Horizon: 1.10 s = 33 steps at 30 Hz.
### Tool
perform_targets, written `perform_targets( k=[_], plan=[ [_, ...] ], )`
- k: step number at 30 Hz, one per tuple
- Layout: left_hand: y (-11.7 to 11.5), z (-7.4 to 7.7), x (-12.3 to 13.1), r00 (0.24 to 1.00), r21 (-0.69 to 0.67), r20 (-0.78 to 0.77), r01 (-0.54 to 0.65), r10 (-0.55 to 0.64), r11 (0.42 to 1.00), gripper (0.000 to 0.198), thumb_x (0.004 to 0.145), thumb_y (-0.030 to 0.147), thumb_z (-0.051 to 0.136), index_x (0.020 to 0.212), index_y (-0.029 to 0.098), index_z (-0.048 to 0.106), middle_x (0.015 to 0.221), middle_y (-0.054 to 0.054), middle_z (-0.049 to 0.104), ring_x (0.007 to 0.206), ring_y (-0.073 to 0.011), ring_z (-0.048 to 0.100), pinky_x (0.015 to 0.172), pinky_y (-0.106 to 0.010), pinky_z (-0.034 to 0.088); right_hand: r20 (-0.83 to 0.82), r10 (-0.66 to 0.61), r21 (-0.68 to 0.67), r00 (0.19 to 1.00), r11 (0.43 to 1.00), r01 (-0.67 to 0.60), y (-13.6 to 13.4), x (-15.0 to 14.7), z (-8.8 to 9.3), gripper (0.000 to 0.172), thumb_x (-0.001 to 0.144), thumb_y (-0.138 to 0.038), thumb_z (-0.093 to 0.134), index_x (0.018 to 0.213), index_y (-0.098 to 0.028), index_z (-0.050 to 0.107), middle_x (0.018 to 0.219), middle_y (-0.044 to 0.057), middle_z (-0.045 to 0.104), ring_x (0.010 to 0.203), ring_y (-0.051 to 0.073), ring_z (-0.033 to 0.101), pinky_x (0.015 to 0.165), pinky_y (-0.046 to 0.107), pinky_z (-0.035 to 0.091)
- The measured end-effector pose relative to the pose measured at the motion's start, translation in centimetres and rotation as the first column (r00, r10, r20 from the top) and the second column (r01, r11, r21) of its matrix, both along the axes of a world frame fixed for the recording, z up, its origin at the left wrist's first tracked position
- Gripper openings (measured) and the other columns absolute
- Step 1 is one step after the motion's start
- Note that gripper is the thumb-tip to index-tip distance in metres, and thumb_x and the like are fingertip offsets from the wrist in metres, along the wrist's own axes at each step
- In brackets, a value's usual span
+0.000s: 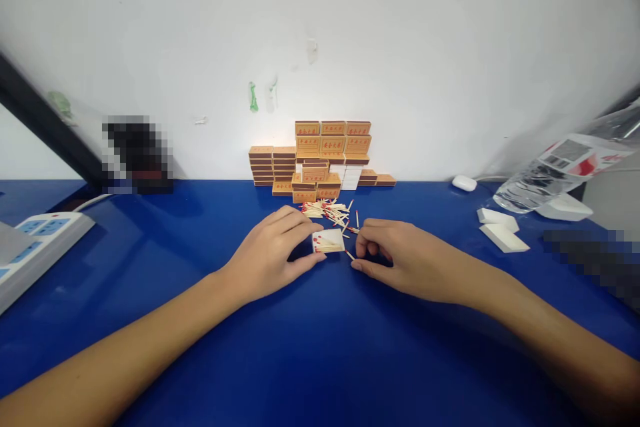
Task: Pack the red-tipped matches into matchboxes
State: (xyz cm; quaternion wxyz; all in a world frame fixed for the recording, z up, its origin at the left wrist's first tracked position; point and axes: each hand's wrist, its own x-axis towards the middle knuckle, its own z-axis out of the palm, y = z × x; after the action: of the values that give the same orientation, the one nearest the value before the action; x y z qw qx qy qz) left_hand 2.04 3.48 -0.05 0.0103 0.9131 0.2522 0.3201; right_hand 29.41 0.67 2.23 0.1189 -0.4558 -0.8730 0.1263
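Observation:
My left hand [273,250] has its thumb and fingers closed around the left end of a small white matchbox tray [336,236], which lies on the blue table. Several red-tipped matches [325,246] lie inside that tray. To its right, my right hand [400,255] is bent with curled fingers, and a single match [349,255] sticks out at the thumb tip toward the tray. Part of the grip there is hidden by the fingers. Just beyond both hands spreads a loose pile of matches [327,210], a few of them close to my right knuckles.
Stacked orange matchboxes [333,145] stand against the wall behind the pile. On the left is a white power strip [45,247]. At right are white blocks [504,238], a white rounded case [465,183] and a plastic bottle [560,167] lying tilted.

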Motion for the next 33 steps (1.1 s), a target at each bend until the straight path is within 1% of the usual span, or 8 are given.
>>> perform_targets(
  k=[4,9,12,16,18,22,27,33],
  plan=[
    [0.3,-0.2,-0.1,0.999,0.078,0.044,-0.025,0.022,0.997,0.032,0.099,0.033,0.071,0.126,0.016,0.066,0.112,-0.011,0.071,0.107,-0.0254,0.065,0.096,-0.046,0.058,0.017,0.047,0.027,0.999,0.999,-0.048,0.0,0.3,-0.3,0.015,0.101,-0.021,0.059,0.086,-0.022,0.061,0.09,0.003,0.067,0.072,0.016,0.061,0.064,0.029,0.046],
    [0.3,-0.3,-0.1,0.999,0.026,0.032,-0.014,0.013,1.0,0.034,0.098,0.035,0.072,0.126,0.016,0.066,0.112,-0.01,0.072,0.106,-0.0249,0.066,0.095,-0.044,0.058,0.015,-0.058,0.303,0.998,0.952,0.051,0.7,0.2,-0.3,0.016,0.108,-0.028,0.05,0.099,-0.02,0.06,0.096,0.006,0.065,0.075,0.019,0.063,0.067,0.033,0.049],
    [-0.2,-0.1,0.0,0.999,-0.026,0.011,0.034,-0.033,0.999,0.037,0.098,0.035,0.072,0.129,0.017,0.064,0.112,-0.009,0.072,0.106,-0.0249,0.066,0.096,-0.044,0.058,-0.027,-0.027,0.381,0.999,0.924,0.035,0.3,-0.9,-0.2,0.016,0.108,-0.027,0.049,0.099,-0.019,0.059,0.097,0.007,0.065,0.081,0.02,0.064,0.07,0.033,0.051],
    [-0.8,0.3,0.1,1.0,-0.089,0.026,0.018,-0.016,0.996,0.065,0.097,0.036,0.074,0.152,0.021,0.045,0.115,-0.008,0.072,0.107,-0.0245,0.066,0.097,-0.044,0.058,0.014,0.057,0.375,0.998,0.925,-0.058,-0.7,-2.4,-0.6,0.015,0.107,-0.022,0.05,0.097,-0.018,0.06,0.096,0.007,0.065,0.081,0.02,0.065,0.068,0.031,0.053],
    [-0.9,0.3,0.2,0.999,-0.116,0.032,0.017,-0.014,0.993,0.072,0.096,0.037,0.075,0.157,0.024,0.038,0.116,-0.006,0.072,0.107,-0.0238,0.066,0.097,-0.045,0.058,0.019,0.068,0.376,0.997,0.924,-0.071,-0.9,-2.5,-0.9,0.016,0.107,-0.02,0.049,0.097,-0.017,0.062,0.096,0.008,0.065,0.081,0.02,0.065,0.068,0.032,0.054],
    [-0.9,0.3,0.1,0.999,-0.141,0.015,0.035,-0.034,0.989,0.068,0.097,0.038,0.074,0.155,0.025,0.041,0.118,-0.007,0.071,0.108,-0.0246,0.067,0.098,-0.046,0.058,0.006,0.08,0.346,0.997,0.935,-0.077,-0.7,-2.2,-1.0,0.016,0.105,-0.019,0.051,0.099,-0.017,0.065,0.096,0.009,0.065,0.085,0.021,0.067,0.073,0.034,0.056],
    [-0.8,0.2,0.1,0.999,-0.13,-0.029,0.037,-0.041,0.991,0.059,0.097,0.04,0.073,0.147,0.022,0.049,0.114,-0.008,0.073,0.104,-0.025,0.068,0.094,-0.045,0.059,-0.055,0.111,0.289,0.992,0.953,-0.09,-0.5,-2.2,-1.3,0.015,0.105,-0.019,0.053,0.099,-0.018,0.066,0.096,0.007,0.067,0.081,0.019,0.066,0.071,0.032,0.055],
    [-0.8,0.2,0.2,0.998,-0.125,-0.033,0.046,-0.05,0.991,0.056,0.098,0.041,0.072,0.146,0.022,0.051,0.114,-0.009,0.074,0.105,-0.0257,0.069,0.094,-0.045,0.06,-0.124,0.121,0.23,0.985,0.969,-0.09,-0.6,-2.3,-1.2,0.019,0.105,-0.02,0.052,0.103,-0.019,0.071,0.096,0.007,0.067,0.083,0.019,0.066,0.072,0.032,0.054]
  ],
)
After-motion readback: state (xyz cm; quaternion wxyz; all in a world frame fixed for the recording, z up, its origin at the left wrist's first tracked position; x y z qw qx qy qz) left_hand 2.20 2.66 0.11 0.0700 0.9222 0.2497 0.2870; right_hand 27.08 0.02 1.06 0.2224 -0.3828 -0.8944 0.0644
